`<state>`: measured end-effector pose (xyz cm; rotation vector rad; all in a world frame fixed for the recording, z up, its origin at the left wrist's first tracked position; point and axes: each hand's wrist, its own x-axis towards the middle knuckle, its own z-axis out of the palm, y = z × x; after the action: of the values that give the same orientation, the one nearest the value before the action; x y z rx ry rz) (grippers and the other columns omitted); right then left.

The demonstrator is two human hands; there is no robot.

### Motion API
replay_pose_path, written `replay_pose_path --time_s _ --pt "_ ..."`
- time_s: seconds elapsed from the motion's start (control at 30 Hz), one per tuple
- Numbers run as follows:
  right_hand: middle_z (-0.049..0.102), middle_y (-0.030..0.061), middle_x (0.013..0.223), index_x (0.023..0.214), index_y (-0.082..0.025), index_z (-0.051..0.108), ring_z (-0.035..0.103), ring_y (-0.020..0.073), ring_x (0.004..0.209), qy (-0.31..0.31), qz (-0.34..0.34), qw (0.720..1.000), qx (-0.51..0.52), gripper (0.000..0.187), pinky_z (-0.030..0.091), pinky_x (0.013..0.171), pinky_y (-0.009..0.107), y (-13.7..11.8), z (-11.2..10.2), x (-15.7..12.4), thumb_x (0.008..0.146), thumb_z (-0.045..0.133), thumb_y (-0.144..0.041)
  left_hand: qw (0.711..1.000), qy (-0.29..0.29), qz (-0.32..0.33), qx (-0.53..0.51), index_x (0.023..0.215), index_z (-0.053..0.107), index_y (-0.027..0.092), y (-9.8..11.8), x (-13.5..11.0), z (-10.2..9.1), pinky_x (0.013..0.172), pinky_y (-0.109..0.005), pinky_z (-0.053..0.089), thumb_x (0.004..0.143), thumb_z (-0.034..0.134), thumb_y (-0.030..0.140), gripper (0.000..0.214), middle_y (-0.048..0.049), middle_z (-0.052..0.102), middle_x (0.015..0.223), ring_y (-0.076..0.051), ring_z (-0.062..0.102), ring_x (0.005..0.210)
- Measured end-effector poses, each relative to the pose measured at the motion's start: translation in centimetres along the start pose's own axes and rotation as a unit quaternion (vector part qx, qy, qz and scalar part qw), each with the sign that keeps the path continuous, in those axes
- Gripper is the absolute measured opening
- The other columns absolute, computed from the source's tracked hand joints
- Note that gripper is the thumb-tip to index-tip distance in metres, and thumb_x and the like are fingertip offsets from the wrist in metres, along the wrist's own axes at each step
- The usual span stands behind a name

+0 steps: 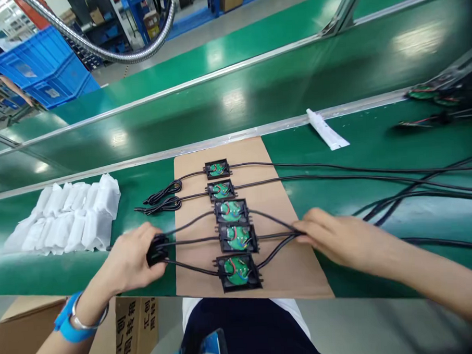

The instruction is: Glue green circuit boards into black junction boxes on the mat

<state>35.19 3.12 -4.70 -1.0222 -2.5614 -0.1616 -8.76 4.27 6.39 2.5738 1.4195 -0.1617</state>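
My left hand [135,254] is closed round bundled black cables [158,249] at the left of the cardboard sheet [201,280]. On the other side, my right hand [320,230] grips the black cables [280,235] where they come together. Between my hands, three open black boxes sit in a column: an upper circuit box [232,212], a middle circuit box [237,237] and a lower circuit box [238,271], each with a green board and thin wires inside. Farther back lie two more such boxes [217,169] with coiled cable ends [164,192] to their left.
Several white wrapped packets [71,215] lie in rows at the left. A white tube [327,130] rests near the metal rail [280,124]. More boards [423,92] are at the far right. A cardboard carton [136,327] stands below the table edge; blue crates [45,65] are behind.
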Motion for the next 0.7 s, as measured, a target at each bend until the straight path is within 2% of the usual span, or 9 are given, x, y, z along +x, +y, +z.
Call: replay_pose_path --time_s 0.07,0.13,0.2,0.27,0.37,0.47,0.57,0.63,0.7 --pt "0.058 0.0091 0.091 0.103 -0.016 0.062 0.049 0.0132 0.052 0.027 0.048 0.998 -0.031 0.029 0.034 0.042 0.028 2.3 -0.8 1.5 0.103 0.037 -0.032 0.998 0.058 -0.009 -0.003 0.102 0.052 0.019 -0.7 2.4 -1.5 0.069 -0.033 0.049 0.076 0.059 0.033 0.030 -0.0044 0.058 0.093 -0.022 0.061 0.080" --pt "0.058 0.0124 0.100 0.107 -0.016 0.061 0.052 0.0149 0.058 0.015 0.096 0.995 -0.029 0.036 0.039 0.044 0.029 5.1 -0.7 3.9 0.103 0.034 -0.039 0.995 0.096 -0.020 0.006 0.100 0.053 0.019 -1.7 5.7 -2.2 0.073 -0.034 0.050 0.076 0.062 0.040 0.033 -0.0051 0.057 0.095 -0.023 0.060 0.084" --pt "0.058 0.0133 0.104 0.104 -0.016 0.062 0.055 0.0164 0.065 -0.023 0.111 0.994 -0.003 0.038 0.046 0.052 0.030 7.6 0.2 6.3 0.102 0.033 -0.040 0.994 0.099 -0.030 0.023 0.098 0.054 0.018 -3.0 8.9 -2.1 0.078 -0.036 0.051 0.075 0.063 0.044 0.035 -0.0067 0.056 0.098 -0.025 0.060 0.088" --pt "0.060 0.0138 0.107 0.099 -0.017 0.064 0.060 0.0197 0.080 -0.035 0.104 0.994 0.023 0.036 0.052 0.067 0.033 9.5 1.6 7.9 0.101 0.034 -0.037 0.996 0.078 -0.033 0.027 0.098 0.056 0.018 -4.2 11.0 -1.3 0.086 -0.039 0.052 0.074 0.064 0.047 0.039 -0.0099 0.056 0.108 -0.028 0.061 0.098" --pt "0.064 0.0149 0.112 0.103 -0.018 0.066 0.059 0.0264 0.102 -0.039 0.093 0.992 0.071 0.036 0.050 0.089 0.044 11.1 3.5 8.0 0.098 0.038 -0.039 0.999 0.028 -0.036 -0.005 0.114 0.055 0.018 -5.9 11.6 0.2 0.099 -0.044 0.049 0.069 0.071 0.055 0.061 -0.0142 0.053 0.128 -0.033 0.056 0.119" --pt "0.065 0.0155 0.115 0.122 -0.017 0.062 0.057 0.0306 0.107 -0.071 0.106 0.988 0.087 0.046 0.048 0.093 0.048 11.7 4.1 6.5 0.091 0.049 -0.049 0.999 -0.004 -0.049 -0.023 0.134 0.043 0.017 -6.7 10.7 1.2 0.099 -0.046 0.048 0.064 0.076 0.058 0.087 -0.0160 0.053 0.135 -0.035 0.056 0.122" --pt "0.067 0.0161 0.103 0.126 -0.012 0.059 0.062 0.0313 0.097 -0.124 0.148 0.980 0.053 0.049 0.050 0.084 0.044 11.6 3.9 5.2 0.084 0.052 -0.037 0.998 -0.017 -0.065 -0.002 0.128 0.046 0.017 -6.3 10.4 1.4 0.089 -0.043 0.051 0.072 0.070 0.048 0.068 -0.0132 0.063 0.122 -0.034 0.063 0.111" --pt "0.068 0.0153 0.096 0.117 -0.014 0.063 0.063 0.0280 0.080 -0.158 0.185 0.970 0.020 0.040 0.049 0.070 0.040 11.6 3.2 4.4 0.082 0.048 -0.026 0.997 -0.046 -0.066 0.020 0.115 0.052 0.020 -5.7 10.6 1.1 0.079 -0.040 0.051 0.076 0.065 0.044 0.048 -0.0098 0.068 0.111 -0.032 0.067 0.100" --pt "0.068 0.0166 0.098 0.107 -0.018 0.066 0.058 0.0224 0.060 -0.168 0.214 0.962 -0.010 0.032 0.041 0.055 0.037 12.6 1.8 2.9 0.081 0.047 -0.023 0.995 -0.075 -0.052 0.042 0.107 0.054 0.022 -5.5 10.8 0.2 0.073 -0.037 0.050 0.076 0.063 0.040 0.037 -0.0081 0.070 0.104 -0.032 0.069 0.094"
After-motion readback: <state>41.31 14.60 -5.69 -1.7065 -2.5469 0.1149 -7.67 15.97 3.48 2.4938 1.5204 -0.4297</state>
